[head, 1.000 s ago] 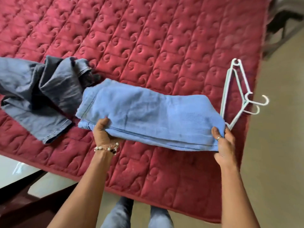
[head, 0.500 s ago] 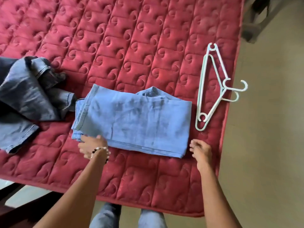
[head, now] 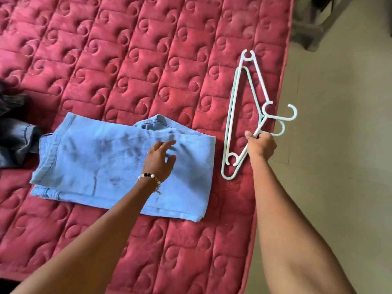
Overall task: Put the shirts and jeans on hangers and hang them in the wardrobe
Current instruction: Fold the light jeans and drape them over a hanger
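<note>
We are fetching a hanger: our right hand [head: 261, 145] grips the hangers [head: 237, 115] at three o'clock of the folded jeans [head: 118, 164] (on the bed [head: 148, 60]), left hand [head: 159, 160] flat on them; next, separate one.

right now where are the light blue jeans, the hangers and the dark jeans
light blue jeans [head: 95, 166], head view, middle of the folded cloth
hangers [head: 230, 115], head view, long straight bars
dark jeans [head: 17, 141], head view, leg at the left edge
</note>
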Demonstrator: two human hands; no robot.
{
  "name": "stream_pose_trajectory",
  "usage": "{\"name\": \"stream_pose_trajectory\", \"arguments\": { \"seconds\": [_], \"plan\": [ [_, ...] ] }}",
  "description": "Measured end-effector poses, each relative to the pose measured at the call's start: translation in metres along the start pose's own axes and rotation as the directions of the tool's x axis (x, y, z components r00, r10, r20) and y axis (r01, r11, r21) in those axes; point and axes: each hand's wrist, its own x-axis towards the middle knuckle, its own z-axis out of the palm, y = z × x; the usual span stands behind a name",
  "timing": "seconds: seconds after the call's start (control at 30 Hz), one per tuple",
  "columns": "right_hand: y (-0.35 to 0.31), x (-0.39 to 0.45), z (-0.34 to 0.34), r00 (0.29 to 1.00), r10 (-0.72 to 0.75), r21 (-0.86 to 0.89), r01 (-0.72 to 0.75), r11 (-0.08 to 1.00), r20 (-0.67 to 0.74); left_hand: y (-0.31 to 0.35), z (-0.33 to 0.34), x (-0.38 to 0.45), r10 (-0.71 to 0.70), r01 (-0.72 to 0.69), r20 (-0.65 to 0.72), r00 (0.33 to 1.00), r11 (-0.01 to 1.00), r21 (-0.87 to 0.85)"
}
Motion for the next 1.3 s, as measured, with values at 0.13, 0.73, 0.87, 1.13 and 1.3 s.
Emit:
{"name": "stream_pose_trajectory", "arguments": {
  "seconds": [0.13, 0.73, 0.87, 1.13, 1.3],
  "plan": [
    [0.000, 0.006, 0.007, 0.995, -0.018, -0.134, 0.004, 0.991, -0.103, -0.002, -0.001, 0.001, -0.039, 0.038, -0.031, 0.999, 0.999, -0.031],
    [0.091, -0.208, 0.011, 0.992, 0.080, 0.483, -0.119, 0.868, 0.101, -0.012, -0.060, -0.037, -0.362, 0.342, -0.022, 0.932, 0.896, -0.283],
    [0.120, -0.220, 0.027, 0.883, 0.385, 0.475, -0.470, 0.744, 0.271, 0.006, -0.052, -0.052, -0.185, 0.184, 0.013, 0.983, 0.966, -0.182],
    [0.093, -0.154, 0.014, 0.860, 0.438, 0.613, -0.499, 0.612, 0.263, 0.086, 0.029, -0.056, -0.058, -0.021, 0.413, 0.909, 0.983, 0.184],
    [0.091, -0.135, 0.019, 0.856, 0.436, 0.683, -0.495, 0.536, 0.278, 0.098, 0.077, -0.059, -0.356, 0.232, 0.220, 0.908, 0.866, 0.443]
  ]
}}
